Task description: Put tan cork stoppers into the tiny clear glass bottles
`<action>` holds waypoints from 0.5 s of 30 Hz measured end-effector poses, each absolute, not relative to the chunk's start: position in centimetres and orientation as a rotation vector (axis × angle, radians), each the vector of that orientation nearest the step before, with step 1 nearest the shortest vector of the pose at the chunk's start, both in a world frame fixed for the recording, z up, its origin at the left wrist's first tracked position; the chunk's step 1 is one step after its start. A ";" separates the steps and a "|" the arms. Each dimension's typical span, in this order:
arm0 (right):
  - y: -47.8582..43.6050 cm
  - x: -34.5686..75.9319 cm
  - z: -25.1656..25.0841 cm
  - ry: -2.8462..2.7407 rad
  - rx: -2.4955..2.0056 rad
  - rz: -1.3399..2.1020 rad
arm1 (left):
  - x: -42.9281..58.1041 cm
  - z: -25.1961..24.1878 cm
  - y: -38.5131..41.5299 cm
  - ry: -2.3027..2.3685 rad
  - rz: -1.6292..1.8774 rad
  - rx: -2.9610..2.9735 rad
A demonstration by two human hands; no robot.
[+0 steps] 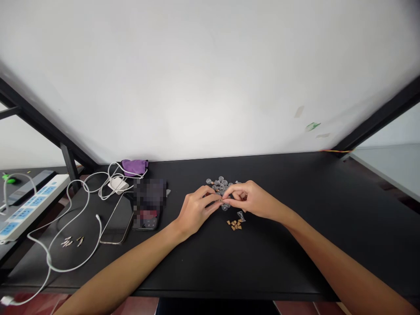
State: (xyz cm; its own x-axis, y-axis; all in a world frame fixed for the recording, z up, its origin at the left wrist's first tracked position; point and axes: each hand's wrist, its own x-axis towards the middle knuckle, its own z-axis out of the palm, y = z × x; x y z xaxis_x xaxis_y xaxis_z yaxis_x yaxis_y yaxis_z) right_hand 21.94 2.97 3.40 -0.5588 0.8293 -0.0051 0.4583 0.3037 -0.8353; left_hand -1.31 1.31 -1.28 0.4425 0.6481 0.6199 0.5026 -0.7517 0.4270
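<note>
My left hand [199, 208] and my right hand [247, 199] meet over the middle of the black table [203, 267]. Both have thumb and fingers pinched together at one spot; whatever lies between the fingertips is too small and covered to name. Just behind and under the fingers is a pile of small clear round pieces [222, 183], some with a brownish bit at one end. Nearer to me, below my right hand, lie several small tan chips [235, 225]. A clear, tapered small piece [241, 216] rests beside them.
On the left are a phone [118, 221], a blurred-out dark object [150, 203], a white charger [118, 185], a purple pouch [134, 167] and a looping white cable [70, 268]. A power strip [34, 205] and small metallic pieces [67, 242] lie farther left. A white wall [210, 78] rises behind.
</note>
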 end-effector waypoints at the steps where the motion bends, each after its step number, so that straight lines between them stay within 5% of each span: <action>1: 2.9 21.8 3.3 -2.141 -1.134 1.177 | -1.3 -1.2 1.3 1.019 1.194 2.517; 15: 2.6 21.2 3.5 -2.092 -1.093 1.453 | -1.5 -1.1 0.6 0.930 1.179 2.659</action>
State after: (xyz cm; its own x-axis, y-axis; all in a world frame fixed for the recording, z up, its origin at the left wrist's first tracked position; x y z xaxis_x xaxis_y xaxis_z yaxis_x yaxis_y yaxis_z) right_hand 21.21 2.61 3.53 -0.6318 0.7647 -0.1266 0.3854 0.1683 -0.9073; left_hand -1.46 0.64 -1.09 0.5175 0.5633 0.6441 0.4952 -0.8111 0.3114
